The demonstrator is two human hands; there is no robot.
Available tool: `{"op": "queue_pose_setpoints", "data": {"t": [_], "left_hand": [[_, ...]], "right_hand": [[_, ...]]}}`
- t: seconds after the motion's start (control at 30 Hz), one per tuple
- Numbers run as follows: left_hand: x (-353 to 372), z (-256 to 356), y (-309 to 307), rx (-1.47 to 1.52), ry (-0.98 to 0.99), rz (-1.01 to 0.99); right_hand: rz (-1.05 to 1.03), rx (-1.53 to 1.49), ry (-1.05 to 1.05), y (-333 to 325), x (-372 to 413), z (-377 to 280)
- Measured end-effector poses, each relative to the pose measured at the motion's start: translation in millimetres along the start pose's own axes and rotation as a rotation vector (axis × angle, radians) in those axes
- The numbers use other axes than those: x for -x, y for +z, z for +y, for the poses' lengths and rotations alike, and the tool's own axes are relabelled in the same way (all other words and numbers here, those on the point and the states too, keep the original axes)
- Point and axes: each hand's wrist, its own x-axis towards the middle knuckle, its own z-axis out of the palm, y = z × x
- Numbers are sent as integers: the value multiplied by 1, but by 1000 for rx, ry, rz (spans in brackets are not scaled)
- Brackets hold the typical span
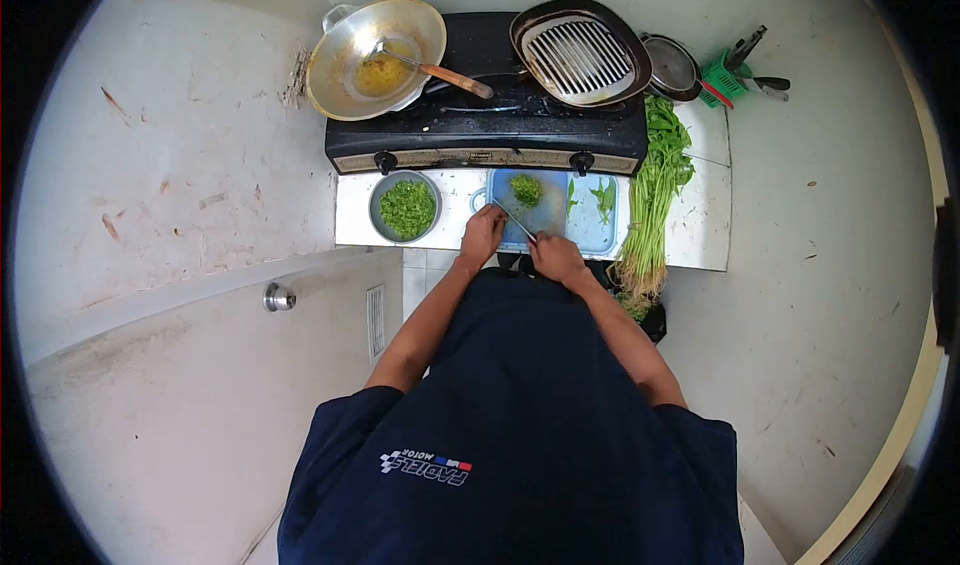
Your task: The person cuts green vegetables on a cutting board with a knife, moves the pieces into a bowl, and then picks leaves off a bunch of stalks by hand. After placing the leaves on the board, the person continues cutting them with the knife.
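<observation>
Knife [515, 220] slants across the cutting board [582, 235] just short of the chopped greens [527, 189], right hand [557, 258] clamped on its handle for control, left hand [483, 235] apparently steadying the board's edge, its grip unclear.

One head-worn fisheye view looks steeply down from high onto the cutting board [585, 230] and stove [480, 130].
</observation>
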Motion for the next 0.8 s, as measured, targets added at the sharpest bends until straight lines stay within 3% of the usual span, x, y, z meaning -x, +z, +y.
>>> {"op": "queue_pose_setpoints", "data": {"t": [0.8], "left_hand": [[4,5,2,7,-95,22]], "right_hand": [[-9,9,51,5,3,10]]}}
